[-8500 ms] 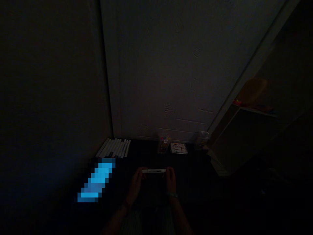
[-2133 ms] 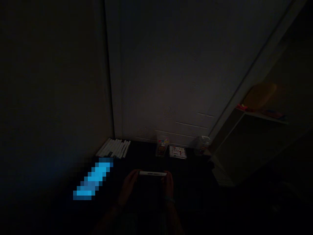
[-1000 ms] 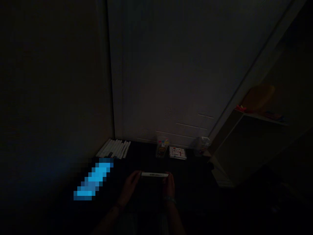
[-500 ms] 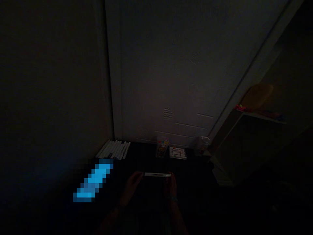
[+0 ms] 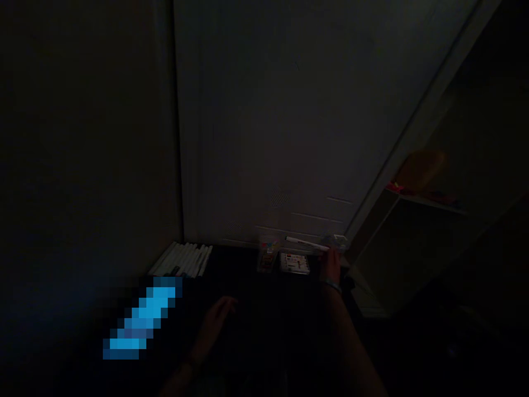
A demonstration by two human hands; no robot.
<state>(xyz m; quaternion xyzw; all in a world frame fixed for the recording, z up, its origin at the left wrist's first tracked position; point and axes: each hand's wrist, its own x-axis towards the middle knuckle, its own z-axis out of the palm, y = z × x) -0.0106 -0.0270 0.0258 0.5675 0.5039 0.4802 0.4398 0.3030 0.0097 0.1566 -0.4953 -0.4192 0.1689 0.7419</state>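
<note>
The room is very dark. In my right hand (image 5: 330,266) is a white marker pen (image 5: 305,243), its fingers closed on the right end. The pen points left, with a dark tip at its far end. Right behind that hand, a clear container (image 5: 340,241) stands close to the wall; whether they touch I cannot tell. My left hand (image 5: 220,313) hovers over the dark table with its fingers loosely stretched and holds nothing I can see. A flat white pack of markers (image 5: 295,263) lies left of my right hand, beside a clear pouch or case with coloured bits (image 5: 268,255).
A row of several white markers (image 5: 182,259) lies at the back left. In front of it glows a pixelated blue screen (image 5: 149,311). The pale wall or panel (image 5: 264,138) rises behind the table. At right stands a shelf unit (image 5: 397,253) with an orange object (image 5: 424,168) on top.
My left hand has let go of the marker pen. My right hand has carried it right and back, toward the clear container. The view has shifted slightly.
</note>
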